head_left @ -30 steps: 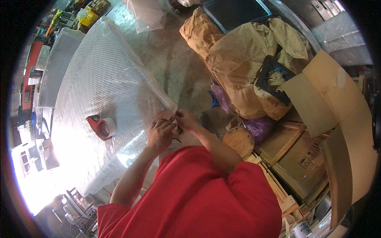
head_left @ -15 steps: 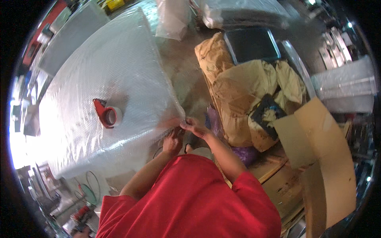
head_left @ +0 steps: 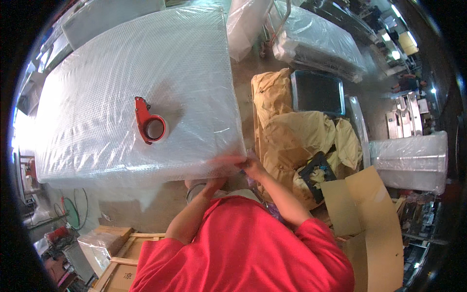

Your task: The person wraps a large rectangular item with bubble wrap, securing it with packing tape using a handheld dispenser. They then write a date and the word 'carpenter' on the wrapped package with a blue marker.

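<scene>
A large flat block wrapped in clear bubble wrap point(head_left: 131, 63) fills the left side. On its top lies a red tape dispenser point(head_left: 142, 118) with a roll of tape in it, touched by neither hand. At the block's near right corner, my right hand point(head_left: 254, 167) has its fingers closed on the wrap's edge. Just left of it, my left hand point(head_left: 215, 185) reaches up against the near side of the block, below the top edge. The wrap's overhang covers its fingers, so their grip is hidden.
To the right, tan cloth or paper bundles point(head_left: 296, 131) lie by a dark framed panel point(head_left: 317, 92). An opened cardboard box point(head_left: 377, 219) stands near my right elbow. Wooden crates point(head_left: 127, 250) sit at the lower left. Wrapped stacks point(head_left: 321, 41) stand farther back.
The whole view has shifted and turned, bringing the wooden crates into sight. Both hands stay at the wrapped block's corner, and the tape dispenser still lies on top.
</scene>
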Tool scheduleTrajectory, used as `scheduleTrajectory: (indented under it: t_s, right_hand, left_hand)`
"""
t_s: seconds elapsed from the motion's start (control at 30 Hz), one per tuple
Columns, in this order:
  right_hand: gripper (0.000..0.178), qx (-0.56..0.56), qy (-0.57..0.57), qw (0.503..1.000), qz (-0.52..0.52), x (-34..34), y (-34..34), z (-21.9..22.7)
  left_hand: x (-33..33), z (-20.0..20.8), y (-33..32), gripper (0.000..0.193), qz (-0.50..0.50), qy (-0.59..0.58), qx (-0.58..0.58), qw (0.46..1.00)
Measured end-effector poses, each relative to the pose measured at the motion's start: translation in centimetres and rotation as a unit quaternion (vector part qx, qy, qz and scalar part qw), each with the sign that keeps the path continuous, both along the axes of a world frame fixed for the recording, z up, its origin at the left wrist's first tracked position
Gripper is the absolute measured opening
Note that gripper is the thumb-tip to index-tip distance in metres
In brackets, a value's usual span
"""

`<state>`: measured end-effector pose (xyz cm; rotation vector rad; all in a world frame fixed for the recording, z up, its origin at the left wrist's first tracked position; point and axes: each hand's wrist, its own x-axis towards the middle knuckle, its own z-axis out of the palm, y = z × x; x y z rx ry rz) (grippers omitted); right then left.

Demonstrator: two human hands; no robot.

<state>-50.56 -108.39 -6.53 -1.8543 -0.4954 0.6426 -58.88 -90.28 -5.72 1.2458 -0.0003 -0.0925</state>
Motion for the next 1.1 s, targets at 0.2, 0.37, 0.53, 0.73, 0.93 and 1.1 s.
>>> scheduleTrajectory:
  t_s: [0.2,0.37,0.53,0.73,0.93,1.1]
  right_hand:
    - [0.018,-0.073,-0.288,0.955,0.009,-0.1,-0.4,-0.4]
    - [0.025,-0.134,-0.434,0.891,0.003,0.1,0.3,-1.9]
    - [0.038,-0.350,-0.260,0.899,0.036,1.2,1.9,4.0]
    - [0.031,-0.281,-0.253,0.925,-0.036,4.0,9.0,21.7]
    - [0.059,-0.099,-0.419,0.902,0.047,-0.8,33.5,20.9]
    - [0.059,-0.276,-0.442,0.850,0.080,-1.7,34.4,17.0]
  left_hand:
    - [1.2,0.8,1.0,0.031,-0.025,-0.054,-0.099,0.993]
    - [-1.7,-1.7,0.7,0.036,0.072,-0.053,0.192,0.977]
    - [-1.8,-10.4,-2.1,0.043,0.074,0.069,0.322,0.941]
    - [-1.5,-13.5,-3.5,0.037,0.191,-0.076,0.561,0.802]
    - [-0.5,-9.9,-2.9,0.037,0.095,-0.003,0.410,0.907]
    - [-0.4,-9.6,-1.8,0.037,0.001,0.035,0.255,0.966]
